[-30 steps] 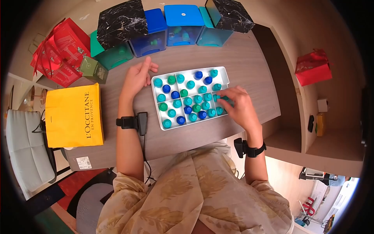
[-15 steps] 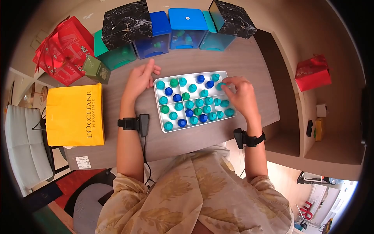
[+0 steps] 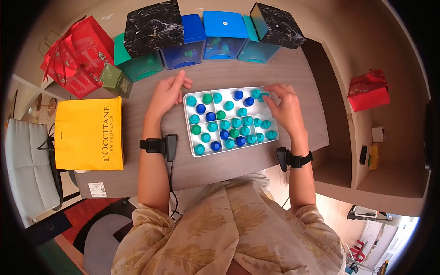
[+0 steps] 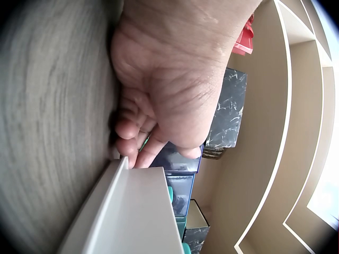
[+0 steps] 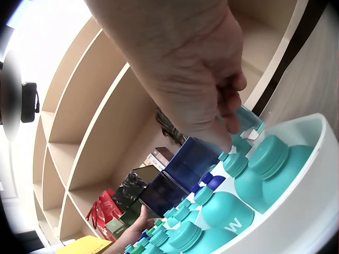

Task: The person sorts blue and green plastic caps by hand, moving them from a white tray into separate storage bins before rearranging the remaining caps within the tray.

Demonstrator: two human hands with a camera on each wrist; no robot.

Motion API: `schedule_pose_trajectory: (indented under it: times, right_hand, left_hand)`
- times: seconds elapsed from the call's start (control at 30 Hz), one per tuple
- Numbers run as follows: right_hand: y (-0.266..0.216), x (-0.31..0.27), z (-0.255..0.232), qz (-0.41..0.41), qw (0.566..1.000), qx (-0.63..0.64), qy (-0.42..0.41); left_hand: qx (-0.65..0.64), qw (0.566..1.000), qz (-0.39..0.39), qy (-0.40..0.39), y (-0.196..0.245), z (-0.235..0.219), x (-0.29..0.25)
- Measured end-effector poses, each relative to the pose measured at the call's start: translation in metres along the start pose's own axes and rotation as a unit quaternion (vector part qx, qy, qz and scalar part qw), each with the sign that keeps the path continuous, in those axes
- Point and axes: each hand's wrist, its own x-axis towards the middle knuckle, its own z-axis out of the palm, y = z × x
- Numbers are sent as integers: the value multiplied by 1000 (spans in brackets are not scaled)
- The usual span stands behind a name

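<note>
A white divided tray [image 3: 250, 116] holds many small bottles with teal, blue and green caps. At the tray's far right corner my right hand [image 3: 286, 106] pinches a small teal bottle [image 3: 263, 97] between thumb and fingers. Another teal bottle [image 3: 255, 93] stands just left of it in the same upper compartment. The right wrist view shows larger-looking teal bottles [image 5: 225, 211] close below that hand, whose fingertips partly hide the pinched one. My left hand [image 3: 166, 95] rests on the table by the tray's far left corner, fingers relaxed; its fingertips are at the tray wall [image 4: 143, 211].
Blue and teal plastic bins [image 3: 223, 39] with black marbled boxes [image 3: 155, 28] line the back. At left are a red gift bag [image 3: 79, 57], a small green box [image 3: 116, 81] and a yellow bag [image 3: 89, 134]. Another red bag [image 3: 368, 90] sits on the right shelf.
My right hand has moved from the lower right compartment up to the far right corner, carrying a teal bottle. My left hand stays beside the tray.
</note>
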Motion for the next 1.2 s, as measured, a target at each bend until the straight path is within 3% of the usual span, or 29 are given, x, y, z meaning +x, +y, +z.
schedule_pose_trajectory:
  times: [0.37,0.67,0.87,1.2]
  right_hand:
    - [-5,15,12,-56,998,6,-31]
    - [-2,9,0,-13,999,30,-1]
    - [14,1,-1,-28,999,7,-27]
    - [0,12,-8,-27,999,26,-6]
  left_hand:
    - [3,1000,4,-3,-2,-1,1]
    - [11,1000,5,-4,-3,0,1]
    - [15,1000,5,-2,-2,0,1]
    - [-3,1000,7,-1,-4,-1,0]
